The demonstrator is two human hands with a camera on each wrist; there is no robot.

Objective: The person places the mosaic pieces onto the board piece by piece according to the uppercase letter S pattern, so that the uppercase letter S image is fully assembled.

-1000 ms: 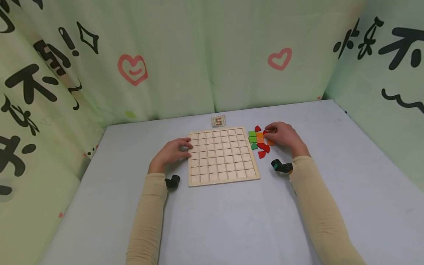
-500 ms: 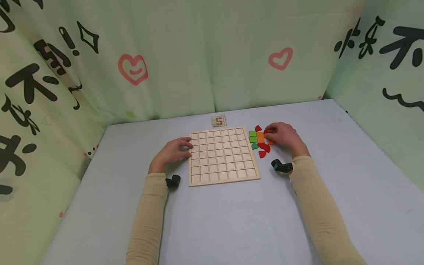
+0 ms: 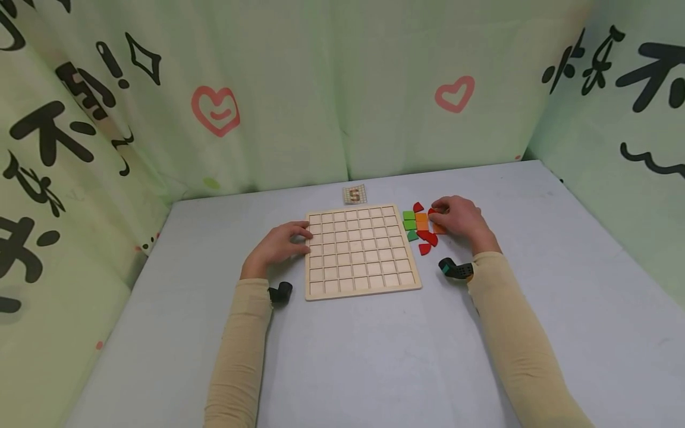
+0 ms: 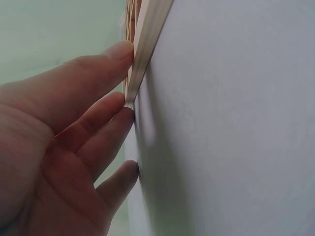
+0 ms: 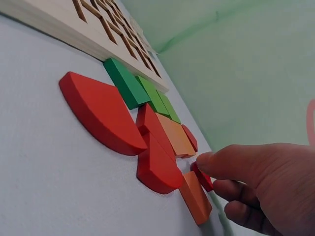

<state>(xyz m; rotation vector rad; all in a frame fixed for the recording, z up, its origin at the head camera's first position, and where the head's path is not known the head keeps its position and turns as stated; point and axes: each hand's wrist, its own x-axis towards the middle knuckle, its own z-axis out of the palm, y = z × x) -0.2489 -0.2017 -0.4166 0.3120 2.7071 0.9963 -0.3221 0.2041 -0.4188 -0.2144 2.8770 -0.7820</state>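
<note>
A square wooden board (image 3: 360, 252) with a grid of recesses lies on the table. At its left edge, the fingertips of the left hand (image 3: 275, 245) rest against the rim, fingers spread; the left wrist view shows the thumb touching the wooden edge (image 4: 147, 46). Beyond the board's right side, the right hand (image 3: 461, 219) is bent over the flat coloured pieces. Its thumb and fingers pinch a small red piece (image 5: 201, 176), partly hidden. Beside it lie orange pieces (image 5: 196, 197), red pieces (image 5: 105, 115), light green pieces (image 5: 154, 96) and a dark green piece (image 5: 126, 84).
A small patterned card (image 3: 354, 195) lies behind the board near the table's back edge. Black wrist devices (image 3: 280, 293) are on both wrists. Green printed curtains (image 3: 267, 89) hang behind and at both sides of the white table (image 3: 348, 362).
</note>
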